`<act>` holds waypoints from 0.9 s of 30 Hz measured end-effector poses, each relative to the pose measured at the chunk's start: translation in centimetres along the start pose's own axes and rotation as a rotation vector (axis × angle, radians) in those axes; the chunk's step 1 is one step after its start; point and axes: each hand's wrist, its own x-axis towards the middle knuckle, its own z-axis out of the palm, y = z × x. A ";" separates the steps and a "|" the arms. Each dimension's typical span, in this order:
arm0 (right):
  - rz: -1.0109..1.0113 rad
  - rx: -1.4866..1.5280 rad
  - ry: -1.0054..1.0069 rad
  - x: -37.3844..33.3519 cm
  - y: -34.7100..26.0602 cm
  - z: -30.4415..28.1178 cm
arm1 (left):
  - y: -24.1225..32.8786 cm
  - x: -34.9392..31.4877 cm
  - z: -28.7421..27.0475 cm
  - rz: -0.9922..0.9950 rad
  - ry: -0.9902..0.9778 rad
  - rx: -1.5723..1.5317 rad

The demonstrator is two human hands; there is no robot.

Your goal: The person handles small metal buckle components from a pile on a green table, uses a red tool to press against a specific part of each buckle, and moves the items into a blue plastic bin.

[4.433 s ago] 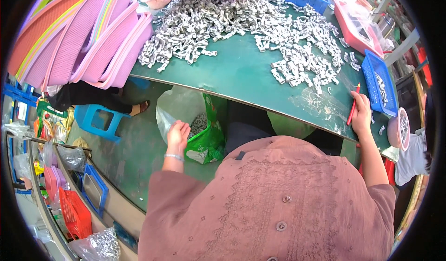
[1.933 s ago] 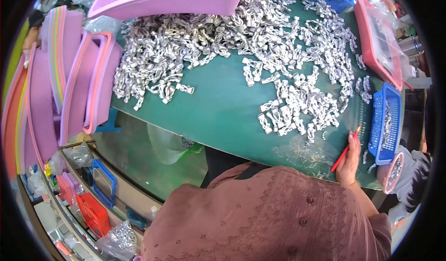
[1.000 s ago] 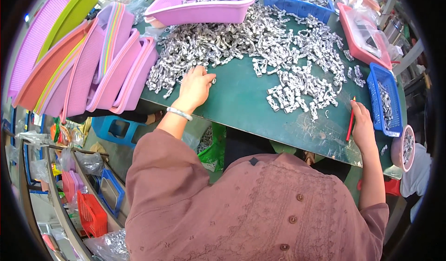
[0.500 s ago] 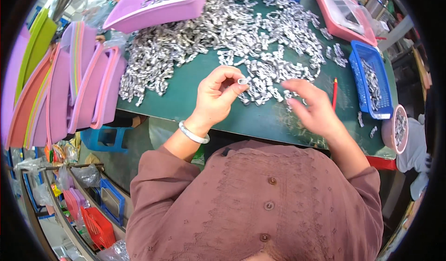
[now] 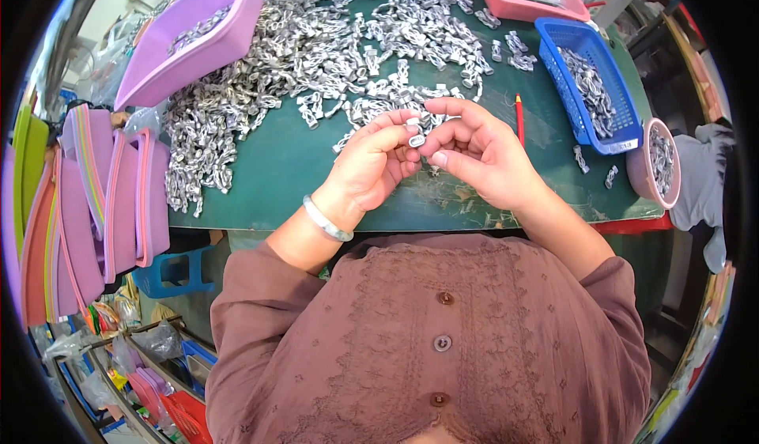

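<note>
My two hands meet above the near part of the green table [image 5: 285, 183]. Between the thumb and fingers of my left hand [image 5: 365, 166] is a small silver metal loop [image 5: 417, 139], its oval opening showing. A second small pale metal bit [image 5: 412, 122] shows just above it by the fingertips; whether the two are joined I cannot tell. My right hand [image 5: 490, 163] is closed in from the right, its curled fingers against the loop and its index finger raised. Beyond them spreads a big heap of similar silver metal pieces [image 5: 316, 56].
A purple tub [image 5: 186, 49] of pieces stands far left, beside stacked purple bins [image 5: 91, 199]. At right are a blue basket [image 5: 577, 88] and a pink bowl [image 5: 652, 167], both holding pieces. A red pen [image 5: 519, 120] and a few loose pieces lie near them.
My right hand has come left from the pile to the loop at my left hand, its fingers now curled. The view has shifted, so the table's things sit further left.
</note>
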 end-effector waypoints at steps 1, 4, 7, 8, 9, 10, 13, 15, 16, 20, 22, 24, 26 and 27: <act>0.009 0.029 0.013 -0.1 0.0 -0.1 | -0.3 0.3 -0.1 -0.019 -0.023 -0.018; 0.027 0.049 0.036 -0.3 0.1 -0.6 | -0.8 0.7 0.3 -0.047 -0.048 -0.067; 0.028 0.046 0.047 -0.3 0.1 -0.8 | -0.9 0.8 0.6 -0.045 -0.050 -0.056; 0.027 0.047 0.049 -0.3 0.1 -0.8 | -0.8 0.8 0.6 -0.042 -0.055 -0.049; 0.034 0.056 0.059 -0.3 0.1 -0.8 | -0.8 0.8 0.7 -0.039 -0.059 -0.041; 0.041 0.066 0.068 -0.3 0.2 -0.8 | -0.8 0.7 0.8 0.000 -0.031 -0.009; 0.089 0.101 0.092 -0.4 0.5 -0.9 | -1.4 0.4 1.4 0.162 0.037 0.137; 0.104 0.089 0.102 -0.5 0.8 -1.1 | -2.1 0.2 1.6 0.331 0.062 0.300; 0.100 0.065 0.103 -0.6 1.0 -1.2 | -2.3 0.2 1.5 0.408 0.026 0.380; 0.087 0.007 0.134 -0.9 1.2 -1.3 | -3.1 0.3 0.9 0.663 -0.065 0.635; 0.079 0.019 0.134 -1.0 1.2 -1.4 | -3.1 0.2 1.1 0.761 -0.089 0.721; 0.072 0.024 0.135 -1.1 1.3 -1.4 | -3.2 0.3 0.8 0.807 -0.106 0.762; 0.067 0.021 0.137 -1.2 1.4 -1.5 | -3.3 0.3 0.7 0.871 -0.119 0.802; 0.038 -0.031 0.125 -1.2 1.5 -1.6 | -3.2 0.2 0.9 0.928 -0.108 0.867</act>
